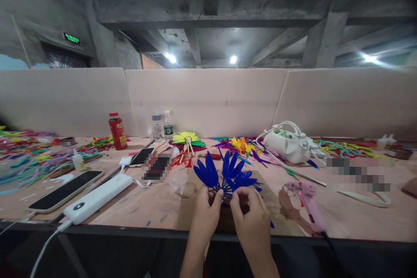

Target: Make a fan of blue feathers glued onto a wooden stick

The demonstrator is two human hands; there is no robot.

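A fan of deep blue feathers [208, 173] with dark, thin stems stands up between my two hands. My left hand [208, 208] is closed at the base of the fan, thumb pressed over the gathered stems. On the other side my right hand [250, 208] pinches the stems at the fan's lower right. Its fingertips hide exactly what lies between them. Under both hands is a brown cardboard sheet [189, 200] at the table's front edge. A pink glue gun [308, 204] lies to the right of the cardboard.
Left are a white power bank [97, 197], phones [67, 191] and a red bottle [117, 132]. Behind my hands sit a yellow feather flower [185, 137] and orange feathers [241, 144]. A white handbag [286, 145] with its strap lies right, before a pale partition [205, 100].
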